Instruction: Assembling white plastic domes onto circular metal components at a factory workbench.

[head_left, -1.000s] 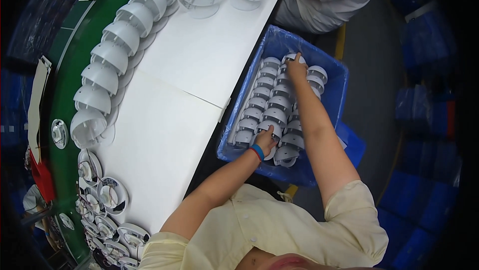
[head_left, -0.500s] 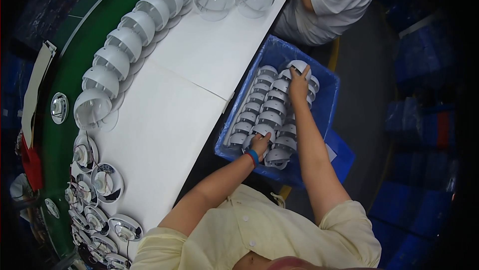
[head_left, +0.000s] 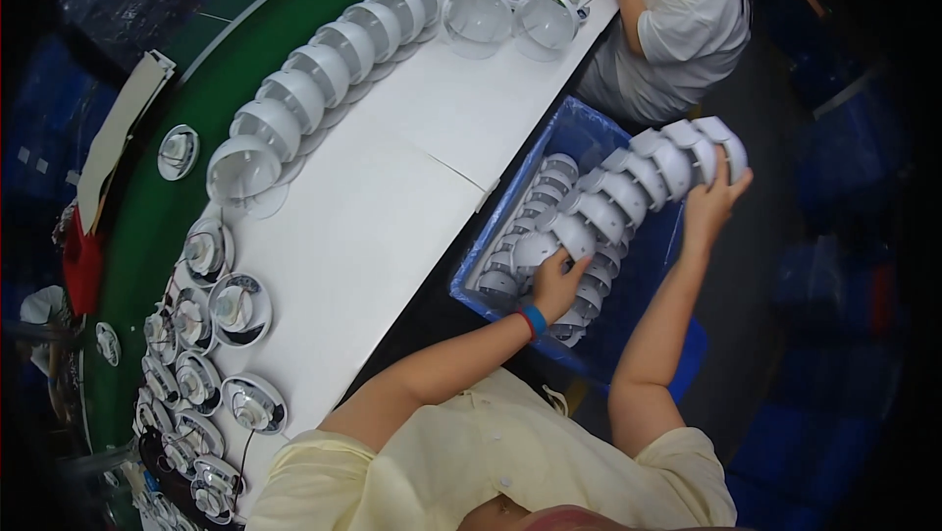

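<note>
Between my two hands stretches a long row of nested white dome covers (head_left: 618, 197), raised and tilted over a blue plastic crate (head_left: 469, 297). My left hand (head_left: 559, 288) is closed round the cover at the near end. At the far, higher end, my right hand (head_left: 714, 199) grips the last cover, its fingers partly hidden behind the row. Below, more rows of the same covers (head_left: 498, 274) lie in the crate, partly hidden by the raised row.
A white tabletop (head_left: 363, 227) runs along my left, bearing another dome row (head_left: 319, 75) and two clear domes (head_left: 477, 21). Round wired units (head_left: 240, 308) cluster at its near left. Beyond the crate, a co-worker in a white shirt (head_left: 687, 35) sits at the table.
Both hands have lifted a row of dome covers up from the crate. The right end has swung higher and to the right. My view has shifted too.
</note>
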A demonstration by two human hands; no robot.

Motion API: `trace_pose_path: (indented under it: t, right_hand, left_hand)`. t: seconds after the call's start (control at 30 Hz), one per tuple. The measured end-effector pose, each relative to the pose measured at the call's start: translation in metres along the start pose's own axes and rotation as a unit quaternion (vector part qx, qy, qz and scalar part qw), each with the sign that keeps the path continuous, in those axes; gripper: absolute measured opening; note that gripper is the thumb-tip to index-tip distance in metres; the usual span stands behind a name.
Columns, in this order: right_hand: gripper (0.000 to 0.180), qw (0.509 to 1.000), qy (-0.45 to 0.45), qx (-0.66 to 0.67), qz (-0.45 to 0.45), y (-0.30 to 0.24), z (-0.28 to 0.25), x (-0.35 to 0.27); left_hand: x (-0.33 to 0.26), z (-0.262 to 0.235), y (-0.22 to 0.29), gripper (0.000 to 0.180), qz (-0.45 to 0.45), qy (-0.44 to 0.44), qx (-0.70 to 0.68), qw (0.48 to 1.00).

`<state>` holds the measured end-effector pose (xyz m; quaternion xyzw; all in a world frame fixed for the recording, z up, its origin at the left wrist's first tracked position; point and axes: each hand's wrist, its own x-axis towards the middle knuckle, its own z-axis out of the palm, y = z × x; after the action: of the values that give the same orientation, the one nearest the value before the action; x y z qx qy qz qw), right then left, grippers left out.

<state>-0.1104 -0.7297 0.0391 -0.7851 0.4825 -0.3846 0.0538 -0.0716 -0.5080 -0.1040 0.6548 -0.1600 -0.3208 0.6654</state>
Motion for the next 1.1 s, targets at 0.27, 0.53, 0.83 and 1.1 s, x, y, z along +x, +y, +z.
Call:
trace_pose_path:
  t: [0.27, 0.53, 0.83, 1.1]
  right_hand:
    - [0.068, 0.966, 0.161, 0.159, -0.125, -0.084, -0.063, 0.050]
    - [0.065, 0.928, 0.067, 0.333, -0.155, -0.212, -0.034, 0.024]
    - [0.064, 0.928, -0.082, 0.355, -0.079, -0.269, 0.045, -0.025]
    - [0.059, 0.931, -0.258, 0.251, -0.066, -0.286, 0.127, -0.039]
  left_hand:
    - [-0.002, -0.044, 0.129, 0.025, 0.264, 0.111, 0.046, 0.957]
    - [-0.045, -0.118, 0.165, 0.026, 0.232, 0.228, 0.035, 0.945]
    - [-0.083, -0.223, 0.206, 0.033, 0.141, 0.310, 0.273, 0.900]
    - [-0.064, -0.257, 0.199, 0.043, 0.091, 0.322, 0.380, 0.862]
